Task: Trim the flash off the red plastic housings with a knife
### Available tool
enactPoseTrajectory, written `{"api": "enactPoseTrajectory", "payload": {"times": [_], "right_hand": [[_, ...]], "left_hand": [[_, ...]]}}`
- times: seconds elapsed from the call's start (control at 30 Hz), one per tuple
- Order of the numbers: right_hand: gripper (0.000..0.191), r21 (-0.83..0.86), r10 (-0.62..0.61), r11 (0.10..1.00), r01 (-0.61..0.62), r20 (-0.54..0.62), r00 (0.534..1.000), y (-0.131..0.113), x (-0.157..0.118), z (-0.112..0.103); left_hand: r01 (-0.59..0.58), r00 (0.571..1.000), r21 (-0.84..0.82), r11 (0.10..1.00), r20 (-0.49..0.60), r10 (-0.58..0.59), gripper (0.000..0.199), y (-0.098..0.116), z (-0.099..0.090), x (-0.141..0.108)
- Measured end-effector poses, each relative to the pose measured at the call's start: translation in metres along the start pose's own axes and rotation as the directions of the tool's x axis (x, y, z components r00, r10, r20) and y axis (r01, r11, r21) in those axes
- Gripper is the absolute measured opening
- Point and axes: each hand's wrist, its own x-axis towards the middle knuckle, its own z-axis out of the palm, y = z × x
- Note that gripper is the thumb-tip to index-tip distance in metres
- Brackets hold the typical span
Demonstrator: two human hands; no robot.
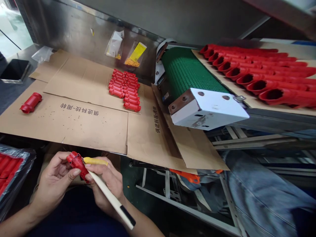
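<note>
Low in the view, my left hand (55, 181) grips a red ribbed plastic tube fitting (77, 164) between thumb and fingers. My right hand (110, 181) is closed around a long cream-coloured handle (111, 199) with a black band near its end. The handle's working tip is hidden at the fitting. A yellow finger cot (95, 161) covers one finger of that hand, and its fingers touch the fitting's side. Both hands are in front of the cardboard-covered bench (103, 131). On the cardboard lie a single red fitting (31, 102) and a stacked group of similar red fittings (124, 88).
A green conveyor belt (190, 69) with a white end bracket (209, 108) stands right, beside rows of longer red tubes (266, 74). A plastic-lined bin (27, 158) holds red parts. A phone (15, 70) lies far left. Another person's denim-covered leg (261, 194) is at right.
</note>
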Motion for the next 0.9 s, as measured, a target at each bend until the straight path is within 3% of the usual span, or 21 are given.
{"api": "enactPoseTrajectory", "payload": {"times": [0.07,0.13,0.23,0.33,0.4,0.43,0.47,0.53,0.57,0.6,0.63,0.67,0.73,0.9], "right_hand": [[0.011,0.011,0.138,0.990,-0.137,-0.026,0.990,-0.001,0.005,-0.013],[0.011,0.029,0.303,0.953,-0.301,-0.051,0.952,-0.001,0.014,-0.026],[0.018,0.060,0.518,0.850,-0.524,0.097,0.850,-0.002,0.028,-0.033],[0.037,0.154,0.686,0.639,-0.754,0.329,0.649,0.000,0.034,-0.025],[0.046,0.202,0.746,0.508,-0.837,0.384,0.545,0.001,0.031,-0.018],[0.047,0.206,0.757,0.501,-0.841,0.368,0.541,0.000,0.029,-0.015],[0.044,0.186,0.743,0.556,-0.810,0.327,0.585,-0.001,0.025,-0.014],[0.029,0.078,0.592,0.785,-0.614,0.196,0.782,-0.004,0.019,-0.015],[0.018,0.003,0.444,0.894,-0.449,0.143,0.885,-0.006,0.017,-0.016],[0.010,-0.065,0.274,0.961,-0.268,0.115,0.955,-0.007,0.014,-0.018],[0.019,-0.105,0.121,0.988,-0.110,0.106,0.987,-0.008,0.012,-0.020],[0.031,-0.115,0.007,0.993,0.006,0.110,0.994,-0.008,0.010,-0.021],[0.042,-0.090,-0.102,0.989,0.113,0.118,0.988,-0.006,0.007,-0.022],[0.040,-0.067,-0.130,0.988,0.136,0.086,0.988,-0.001,0.006,-0.019]], "left_hand": [[0.142,0.990,-0.103,0.985,0.033,-0.139,0.036,0.006,0.000,0.001],[0.334,0.941,-0.199,0.921,0.120,-0.315,0.045,0.015,0.000,0.002],[0.523,0.847,-0.181,0.833,0.218,-0.485,0.043,0.024,-0.002,0.004],[0.589,0.793,-0.134,0.797,0.287,-0.538,0.051,0.021,-0.009,0.007],[0.543,0.811,-0.144,0.827,0.345,-0.472,0.069,0.015,-0.013,0.007],[0.477,0.847,-0.140,0.868,0.337,-0.411,0.072,0.013,-0.014,0.007],[0.391,0.892,-0.117,0.913,0.292,-0.345,0.068,0.012,-0.014,0.005],[0.254,0.961,-0.028,0.967,0.124,-0.249,0.049,0.014,-0.011,0.002],[0.228,0.973,-0.002,0.974,0.044,-0.228,0.041,0.017,-0.008,0.000],[0.226,0.974,-0.005,0.974,-0.015,-0.226,0.036,0.019,-0.005,-0.001],[0.239,0.970,-0.027,0.971,-0.043,-0.240,0.035,0.021,-0.001,-0.003],[0.255,0.965,-0.055,0.965,-0.052,-0.258,0.035,0.023,0.001,-0.003],[0.265,0.961,-0.078,0.961,-0.053,-0.270,0.035,0.025,0.004,-0.004],[0.265,0.963,-0.047,0.963,-0.041,-0.267,0.033,0.024,0.003,-0.004]]}}
